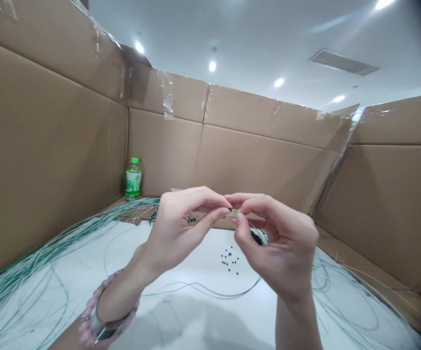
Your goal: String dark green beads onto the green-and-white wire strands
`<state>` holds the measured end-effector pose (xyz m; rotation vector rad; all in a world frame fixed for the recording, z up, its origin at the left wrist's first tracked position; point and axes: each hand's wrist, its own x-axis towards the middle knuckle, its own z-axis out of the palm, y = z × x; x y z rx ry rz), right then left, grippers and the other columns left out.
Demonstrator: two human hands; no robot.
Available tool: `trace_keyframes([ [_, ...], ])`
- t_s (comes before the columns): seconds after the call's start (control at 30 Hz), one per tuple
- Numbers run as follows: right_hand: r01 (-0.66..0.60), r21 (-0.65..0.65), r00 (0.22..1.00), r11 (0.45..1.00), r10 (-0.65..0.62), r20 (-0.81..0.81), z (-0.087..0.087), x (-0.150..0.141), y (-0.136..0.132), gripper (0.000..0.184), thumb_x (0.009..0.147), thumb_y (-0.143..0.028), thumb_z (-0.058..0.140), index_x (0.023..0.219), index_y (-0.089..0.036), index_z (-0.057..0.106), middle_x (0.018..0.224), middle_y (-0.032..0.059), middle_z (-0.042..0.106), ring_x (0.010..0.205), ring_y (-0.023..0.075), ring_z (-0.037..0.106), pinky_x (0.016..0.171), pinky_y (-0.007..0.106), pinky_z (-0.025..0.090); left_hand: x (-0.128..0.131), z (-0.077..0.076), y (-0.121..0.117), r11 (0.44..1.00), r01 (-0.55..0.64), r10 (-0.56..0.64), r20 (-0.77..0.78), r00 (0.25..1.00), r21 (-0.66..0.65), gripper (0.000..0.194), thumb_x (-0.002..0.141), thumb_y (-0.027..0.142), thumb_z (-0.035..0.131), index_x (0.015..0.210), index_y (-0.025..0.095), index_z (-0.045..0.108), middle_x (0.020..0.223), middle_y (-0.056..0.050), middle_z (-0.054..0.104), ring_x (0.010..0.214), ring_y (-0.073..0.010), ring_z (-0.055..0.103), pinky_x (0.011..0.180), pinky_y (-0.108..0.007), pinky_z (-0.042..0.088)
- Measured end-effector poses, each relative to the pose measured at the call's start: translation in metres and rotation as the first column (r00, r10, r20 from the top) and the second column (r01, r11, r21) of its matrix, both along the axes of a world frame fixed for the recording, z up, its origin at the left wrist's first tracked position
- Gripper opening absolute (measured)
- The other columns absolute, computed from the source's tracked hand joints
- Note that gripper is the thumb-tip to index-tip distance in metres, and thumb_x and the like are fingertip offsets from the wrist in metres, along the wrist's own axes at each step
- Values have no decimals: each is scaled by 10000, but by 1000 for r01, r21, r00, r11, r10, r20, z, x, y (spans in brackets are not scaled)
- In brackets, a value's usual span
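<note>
My left hand (181, 221) and my right hand (278, 243) are raised together over a white table (196, 311), fingertips meeting in a pinch. Between the fingertips I see a thin wire end and a tiny dark piece (232, 211), too small to name. A thin wire (210, 291) loops down from the hands across the table. Several small black beads (230, 258) lie scattered on the table just below the hands. My left wrist wears a pink bead bracelet (99, 316).
A large bundle of green and white wires (50, 253) fans across the left side, with more loops at the right (342, 291). A green bottle (133, 179) stands in the far left corner. Taped cardboard walls (254, 155) enclose the table on three sides.
</note>
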<state>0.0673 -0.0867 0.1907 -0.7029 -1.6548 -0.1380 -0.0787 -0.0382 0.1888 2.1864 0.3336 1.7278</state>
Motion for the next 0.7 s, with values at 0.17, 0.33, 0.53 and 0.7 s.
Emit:
trace_keyframes([
  [0.17, 1, 4, 999, 1000, -1, 42, 1, 0, -1, 198, 714, 16, 609, 769, -174, 594, 908, 2, 708, 849, 127, 676, 658, 213, 620, -1, 0, -1, 1000, 0, 0, -24, 1000, -4, 55, 818, 174, 629, 794, 179, 678, 782, -30, 715, 713, -123, 668, 625, -201, 568],
  [0.33, 4, -4, 997, 1000, -4, 71, 3, 4, -3, 163, 759, -14, 617, 803, -168, 646, 881, 7, 721, 803, 94, 675, 642, 151, 596, -1, -1, 0, 1000, 5, -4, 44, 999, -26, 49, 801, 192, 654, 780, 185, 697, 781, -25, 727, 708, -125, 677, 608, -198, 575],
  [0.53, -89, -150, 996, 985, 89, -6, 5, 9, 2, 139, 787, -94, 653, 878, -191, 692, 869, -6, 736, 737, 83, 687, 636, 150, 592, 1, -1, 0, 998, -46, 48, 53, 997, -48, 52, 797, 203, 662, 783, 188, 710, 758, -3, 731, 657, -106, 670, 592, -177, 567],
  [0.7, -54, -156, 998, 986, 48, -40, 6, 5, 1, 84, 772, -97, 621, 791, -175, 647, 812, -2, 724, 714, 113, 695, 646, 211, 612, 2, -3, 0, 994, -113, 113, 6, 994, -10, 81, 817, 209, 634, 775, 187, 700, 752, -7, 729, 649, -108, 667, 611, -188, 568],
])
